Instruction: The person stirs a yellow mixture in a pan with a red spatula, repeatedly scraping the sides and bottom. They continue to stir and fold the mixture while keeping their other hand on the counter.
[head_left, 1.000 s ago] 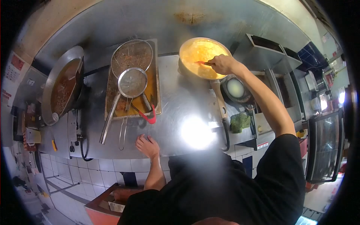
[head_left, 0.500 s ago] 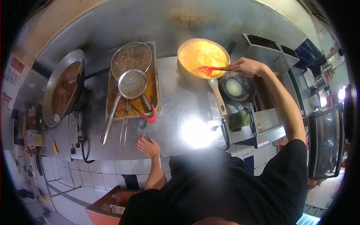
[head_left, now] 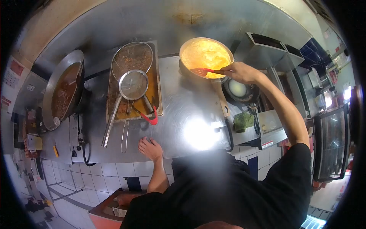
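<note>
My right hand [head_left: 242,72] is closed on the dark handle of a red spatula [head_left: 200,71]. The spatula's slotted head rests in a yellow, egg-like mixture [head_left: 207,55] inside a deep pan [head_left: 182,65]. The pan's pale handle [head_left: 221,95] points down toward the front of the counter, with no hand on it. My left hand [head_left: 151,149] lies on the steel counter's front edge, fingers spread and holding nothing. Above it is a tray [head_left: 160,97] of brown-orange liquid, with two round strainers and a red-tipped tool across it.
A large wok [head_left: 48,95] of brown liquid stands at the left. Right of the pan is a small dark pan [head_left: 253,100] with something pale in it, and a green cloth [head_left: 243,121] lies below. A yellow-handled tool [head_left: 56,151] is at the left edge.
My right hand and the red spatula have shifted slightly left, the spatula head now nearer the pan's lower left side. The yellow surface has changed its pattern. My left hand stays in place.
</note>
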Available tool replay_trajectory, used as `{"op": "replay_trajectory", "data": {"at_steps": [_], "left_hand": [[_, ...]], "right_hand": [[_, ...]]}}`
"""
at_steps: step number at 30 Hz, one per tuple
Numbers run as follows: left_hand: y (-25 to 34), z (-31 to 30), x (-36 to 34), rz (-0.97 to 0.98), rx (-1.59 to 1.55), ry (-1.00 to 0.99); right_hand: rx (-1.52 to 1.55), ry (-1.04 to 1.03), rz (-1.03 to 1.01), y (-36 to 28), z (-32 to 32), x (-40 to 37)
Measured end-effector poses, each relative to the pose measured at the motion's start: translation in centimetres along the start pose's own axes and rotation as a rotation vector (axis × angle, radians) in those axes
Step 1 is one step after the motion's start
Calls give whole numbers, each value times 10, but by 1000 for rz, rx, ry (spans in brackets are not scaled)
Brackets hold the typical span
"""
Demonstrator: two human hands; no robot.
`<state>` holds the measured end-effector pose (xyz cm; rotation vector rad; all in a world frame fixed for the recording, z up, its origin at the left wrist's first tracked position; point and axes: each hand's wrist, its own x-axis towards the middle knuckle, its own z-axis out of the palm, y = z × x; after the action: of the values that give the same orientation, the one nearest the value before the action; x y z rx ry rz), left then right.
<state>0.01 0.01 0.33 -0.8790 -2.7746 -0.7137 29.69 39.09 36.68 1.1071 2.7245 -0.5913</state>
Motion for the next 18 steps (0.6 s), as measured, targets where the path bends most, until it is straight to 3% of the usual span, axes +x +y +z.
{"op": "replay_trajectory", "data": {"at_steps": [8, 14, 18], "left_hand": [[2, 2, 1, 15, -6, 50], [6, -2, 2, 12, -15, 57], [3, 1, 2, 6, 18, 42]], "right_hand": [[124, 46, 17, -13, 36, 72], [198, 237, 205, -2, 66, 138], [-42, 318, 298, -18, 64, 137]]}}
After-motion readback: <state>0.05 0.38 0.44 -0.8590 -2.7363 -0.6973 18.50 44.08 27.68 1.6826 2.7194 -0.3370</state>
